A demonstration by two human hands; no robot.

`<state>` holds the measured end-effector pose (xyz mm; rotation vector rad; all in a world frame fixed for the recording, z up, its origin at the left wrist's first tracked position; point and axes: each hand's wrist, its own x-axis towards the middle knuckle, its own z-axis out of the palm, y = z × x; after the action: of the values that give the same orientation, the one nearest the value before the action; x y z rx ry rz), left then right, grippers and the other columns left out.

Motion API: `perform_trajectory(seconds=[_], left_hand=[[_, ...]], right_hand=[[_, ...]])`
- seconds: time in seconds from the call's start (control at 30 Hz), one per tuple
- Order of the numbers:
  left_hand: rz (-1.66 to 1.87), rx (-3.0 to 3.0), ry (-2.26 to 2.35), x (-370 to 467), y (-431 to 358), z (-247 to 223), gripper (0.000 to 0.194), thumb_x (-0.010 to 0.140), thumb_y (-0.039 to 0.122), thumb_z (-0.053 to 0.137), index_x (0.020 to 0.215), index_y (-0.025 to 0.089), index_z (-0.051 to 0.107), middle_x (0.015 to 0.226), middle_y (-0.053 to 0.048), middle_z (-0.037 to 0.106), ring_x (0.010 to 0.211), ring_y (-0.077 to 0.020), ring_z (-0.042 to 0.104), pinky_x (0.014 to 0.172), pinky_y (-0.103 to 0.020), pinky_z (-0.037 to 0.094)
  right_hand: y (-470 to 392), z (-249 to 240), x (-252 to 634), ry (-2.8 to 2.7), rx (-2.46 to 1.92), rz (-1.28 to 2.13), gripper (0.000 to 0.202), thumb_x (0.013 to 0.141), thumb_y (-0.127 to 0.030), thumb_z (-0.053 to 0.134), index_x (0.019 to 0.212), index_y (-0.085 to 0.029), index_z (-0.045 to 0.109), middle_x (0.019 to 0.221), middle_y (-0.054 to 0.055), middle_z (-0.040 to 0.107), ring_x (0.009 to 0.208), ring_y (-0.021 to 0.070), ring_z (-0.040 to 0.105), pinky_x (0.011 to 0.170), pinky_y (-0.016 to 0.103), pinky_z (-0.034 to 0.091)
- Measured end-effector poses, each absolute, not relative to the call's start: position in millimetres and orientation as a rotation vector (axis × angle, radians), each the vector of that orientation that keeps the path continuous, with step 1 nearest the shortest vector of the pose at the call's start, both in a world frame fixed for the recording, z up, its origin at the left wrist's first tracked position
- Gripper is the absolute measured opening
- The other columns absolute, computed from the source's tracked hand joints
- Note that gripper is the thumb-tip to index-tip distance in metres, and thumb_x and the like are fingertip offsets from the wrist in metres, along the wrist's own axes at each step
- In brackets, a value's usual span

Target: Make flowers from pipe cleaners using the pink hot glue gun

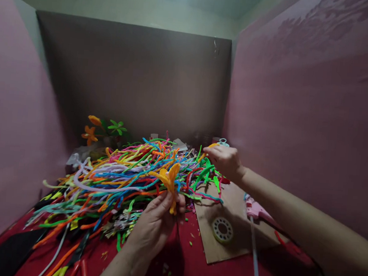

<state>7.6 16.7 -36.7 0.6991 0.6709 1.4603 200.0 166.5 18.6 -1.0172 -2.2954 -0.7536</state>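
My left hand [155, 223] is closed around the base of an orange pipe-cleaner flower [170, 177], whose petals spread above my thumb. To the right and farther back, my right hand [226, 160] pinches an orange pipe-cleaner piece [213, 145]; part of it is hidden by the fingers. A large heap of multicoloured pipe cleaners [113, 179] lies beyond and to the left of my left hand. Green pipe-cleaner leaves [205, 171] lie just below my right hand.
On the red tablecloth [191, 249], a cardboard sheet [207, 242] carries a roll of tape [222, 230]. A pink glue gun [256, 209] with a glue stick [255, 256] lies under my right forearm. Pliers [78, 270] lie front left. Finished-looking flowers [90, 135] stand at the back left.
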Motion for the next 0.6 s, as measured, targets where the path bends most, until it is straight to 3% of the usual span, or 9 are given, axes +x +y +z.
perform_trajectory(seconds=[0.1,0.2,0.37,0.6], left_hand=[[1.431,0.723,0.616,11.9,13.2,-36.1,0.019,0.068,0.029,0.071,0.077,0.013,0.066,0.09,-0.009,0.065,0.078,-0.018,0.06,0.056,-0.025,0.049],[1.33,0.766,0.561,17.8,8.6,-35.8,0.024,0.068,0.03,0.072,0.084,0.013,0.066,0.09,-0.009,0.065,0.075,-0.0171,0.061,0.057,-0.024,0.049],[1.228,0.818,0.525,24.8,4.5,-37.0,0.019,0.073,0.03,0.067,0.075,0.012,0.064,0.069,-0.004,0.061,0.053,-0.0095,0.055,0.051,-0.021,0.045],[1.273,0.901,0.604,22.4,5.0,-38.3,0.018,0.073,0.028,0.066,0.068,0.01,0.064,0.062,-0.002,0.059,0.049,-0.0087,0.052,0.048,-0.02,0.041]], right_hand=[[115.0,2.4,194.8,-2.186,-0.636,-0.709,0.024,0.089,-0.016,0.043,0.099,-0.014,0.065,0.083,0.006,0.071,0.075,0.0134,0.064,0.073,0.027,0.047],[75.7,-12.6,193.7,-2.032,-0.354,-0.631,0.021,0.086,-0.011,0.049,0.101,-0.01,0.063,0.082,0.008,0.072,0.075,0.0162,0.064,0.069,0.029,0.049],[52.2,-32.4,191.3,-2.012,-0.385,-0.58,0.024,0.082,-0.007,0.052,0.103,-0.01,0.062,0.085,0.009,0.072,0.078,0.0183,0.065,0.069,0.031,0.051],[31.2,-50.2,220.6,-1.986,-0.567,-0.339,0.041,0.08,-0.003,0.048,0.119,-0.015,0.051,0.103,0.01,0.068,0.094,0.0159,0.063,0.079,0.027,0.05]])
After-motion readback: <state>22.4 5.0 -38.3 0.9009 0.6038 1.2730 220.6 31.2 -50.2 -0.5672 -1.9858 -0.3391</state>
